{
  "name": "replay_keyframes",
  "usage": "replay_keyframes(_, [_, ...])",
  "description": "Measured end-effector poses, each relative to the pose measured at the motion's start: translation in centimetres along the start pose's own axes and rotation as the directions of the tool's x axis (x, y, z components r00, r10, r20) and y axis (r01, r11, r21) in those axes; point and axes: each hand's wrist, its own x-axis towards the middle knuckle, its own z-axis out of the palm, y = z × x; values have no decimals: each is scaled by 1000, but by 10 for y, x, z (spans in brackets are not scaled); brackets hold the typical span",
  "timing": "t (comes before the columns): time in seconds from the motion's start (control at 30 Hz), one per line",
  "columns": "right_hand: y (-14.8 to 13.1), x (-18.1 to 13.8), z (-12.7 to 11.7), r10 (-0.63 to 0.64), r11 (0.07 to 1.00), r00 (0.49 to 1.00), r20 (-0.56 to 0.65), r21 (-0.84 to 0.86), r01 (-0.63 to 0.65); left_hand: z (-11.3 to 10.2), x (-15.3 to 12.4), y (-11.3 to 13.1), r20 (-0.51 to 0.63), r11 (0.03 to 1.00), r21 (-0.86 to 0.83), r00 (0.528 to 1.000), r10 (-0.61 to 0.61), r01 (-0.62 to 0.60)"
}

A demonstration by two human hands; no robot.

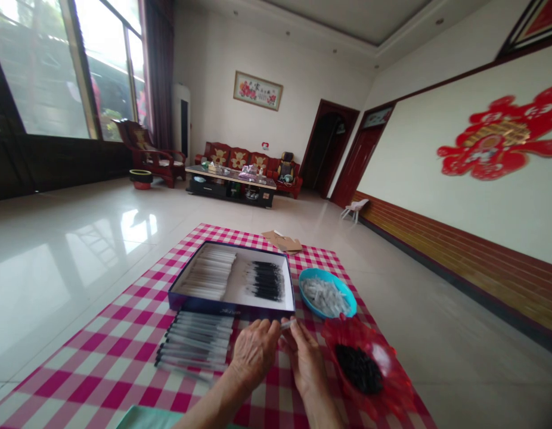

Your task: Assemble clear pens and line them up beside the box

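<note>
My left hand (257, 351) is closed, its knuckles up, around a pen that is mostly hidden by the fingers. My right hand (306, 357) pinches a small clear pen cap (287, 325) at the pen's end, between the two hands. To the left lies a row of translucent pens (198, 336) with dark ends, partly blurred. Behind the hands, a shallow dark blue box (233, 311) contains clear pen barrels (211, 271) on its left and black-tipped refills (267, 280) on its right.
A turquoise bowl (305, 298) of clear caps and a red petal-edged bowl (394, 372) of small black parts stand at right. Torn cardboard (282, 241) lies at the back of the checked tablecloth (124, 339). Green cloth (146, 418) shows at the near edge.
</note>
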Motion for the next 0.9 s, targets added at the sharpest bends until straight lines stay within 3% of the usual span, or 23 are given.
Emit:
replay_keyframes(0.33, [2,0,0,-3,1000,998,-69,-6,2,5,-2,4,30,999,34,999,-18,17])
replay_keyframes(0.63, [1,3,-3,78,996,994,-71,56,-74,9,-1,12,118,997,60,992,-46,39])
replay_keyframes(0.9, [9,13,-12,108,990,994,-35,94,-104,2,2,18,200,995,97,980,-1,-18])
